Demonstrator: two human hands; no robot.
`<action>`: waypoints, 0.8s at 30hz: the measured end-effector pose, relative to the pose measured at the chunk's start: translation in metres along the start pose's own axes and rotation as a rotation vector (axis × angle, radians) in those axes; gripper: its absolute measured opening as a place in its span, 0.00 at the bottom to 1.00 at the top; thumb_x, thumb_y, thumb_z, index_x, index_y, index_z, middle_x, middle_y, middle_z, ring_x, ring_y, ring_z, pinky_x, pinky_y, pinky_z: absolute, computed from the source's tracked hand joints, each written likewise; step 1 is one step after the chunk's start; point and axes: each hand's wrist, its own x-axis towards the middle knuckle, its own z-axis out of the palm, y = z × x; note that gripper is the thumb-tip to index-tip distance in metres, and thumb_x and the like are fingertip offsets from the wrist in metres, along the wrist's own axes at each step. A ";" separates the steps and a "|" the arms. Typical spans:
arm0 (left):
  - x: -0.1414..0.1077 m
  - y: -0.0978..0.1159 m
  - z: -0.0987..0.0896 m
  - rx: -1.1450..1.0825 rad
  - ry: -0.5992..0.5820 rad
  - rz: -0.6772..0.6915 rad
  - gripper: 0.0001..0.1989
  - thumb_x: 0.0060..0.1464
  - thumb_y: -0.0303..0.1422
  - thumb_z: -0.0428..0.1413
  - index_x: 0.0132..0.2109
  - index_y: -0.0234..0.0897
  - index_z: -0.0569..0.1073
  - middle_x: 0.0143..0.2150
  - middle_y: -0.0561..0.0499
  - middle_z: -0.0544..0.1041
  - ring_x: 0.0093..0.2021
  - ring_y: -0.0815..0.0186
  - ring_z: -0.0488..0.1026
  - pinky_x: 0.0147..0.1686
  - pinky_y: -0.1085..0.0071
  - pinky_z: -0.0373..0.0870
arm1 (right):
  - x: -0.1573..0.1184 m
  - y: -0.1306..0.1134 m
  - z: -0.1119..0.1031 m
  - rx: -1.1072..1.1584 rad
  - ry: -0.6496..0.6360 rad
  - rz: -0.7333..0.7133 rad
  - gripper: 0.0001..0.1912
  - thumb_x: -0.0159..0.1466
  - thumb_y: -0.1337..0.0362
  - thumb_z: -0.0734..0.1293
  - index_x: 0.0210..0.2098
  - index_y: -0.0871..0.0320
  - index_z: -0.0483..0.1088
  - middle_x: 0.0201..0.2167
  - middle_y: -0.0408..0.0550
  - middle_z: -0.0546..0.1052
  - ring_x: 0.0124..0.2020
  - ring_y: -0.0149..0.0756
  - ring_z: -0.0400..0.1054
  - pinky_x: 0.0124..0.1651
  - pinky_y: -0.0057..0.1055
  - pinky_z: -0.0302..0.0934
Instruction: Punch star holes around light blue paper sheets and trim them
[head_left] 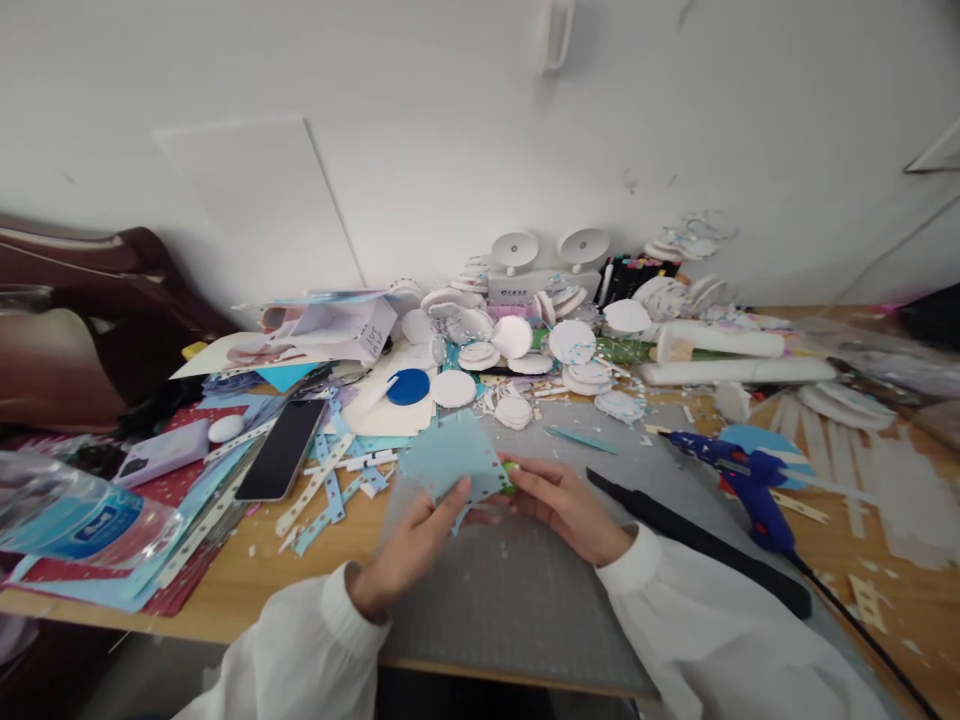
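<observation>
A light blue sheet [454, 455] with a row of small punched holes along its right edge is held above the grey cutting mat [510, 610]. My left hand [424, 540] pinches its lower edge, thumb on top and fingers underneath. At the sheet's right edge, my right hand [566, 500] has its fingers closed round a small green tool [509, 478], mostly hidden by the fingers. Small blue bits lie on the mat below the hands.
A blue glue gun [739, 475] and a long black tool [697, 540] lie to the right. Leftward are a phone [283, 450], paper sheets, cut strips and a water bottle [90, 520]. White paper discs [512, 337] are piled along the wall.
</observation>
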 end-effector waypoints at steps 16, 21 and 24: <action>0.000 0.010 -0.030 0.356 0.090 0.195 0.17 0.57 0.42 0.52 0.29 0.35 0.75 0.29 0.49 0.78 0.34 0.62 0.74 0.43 0.66 0.69 | 0.001 0.000 -0.005 0.046 -0.019 0.038 0.15 0.58 0.61 0.70 0.45 0.57 0.74 0.41 0.49 0.78 0.40 0.35 0.72 0.44 0.33 0.67; -0.016 0.027 -0.067 0.230 0.139 0.204 0.14 0.58 0.38 0.51 0.27 0.36 0.69 0.24 0.53 0.73 0.26 0.67 0.70 0.30 0.71 0.67 | 0.004 -0.005 -0.010 0.121 0.007 0.020 0.18 0.56 0.65 0.71 0.47 0.58 0.73 0.44 0.50 0.77 0.44 0.36 0.72 0.51 0.29 0.63; -0.026 0.024 -0.078 0.239 0.147 0.124 0.13 0.57 0.37 0.52 0.27 0.36 0.68 0.21 0.54 0.71 0.23 0.68 0.68 0.28 0.72 0.66 | 0.006 -0.005 -0.014 0.142 0.060 0.008 0.17 0.56 0.64 0.71 0.46 0.58 0.73 0.41 0.49 0.78 0.41 0.34 0.72 0.47 0.26 0.65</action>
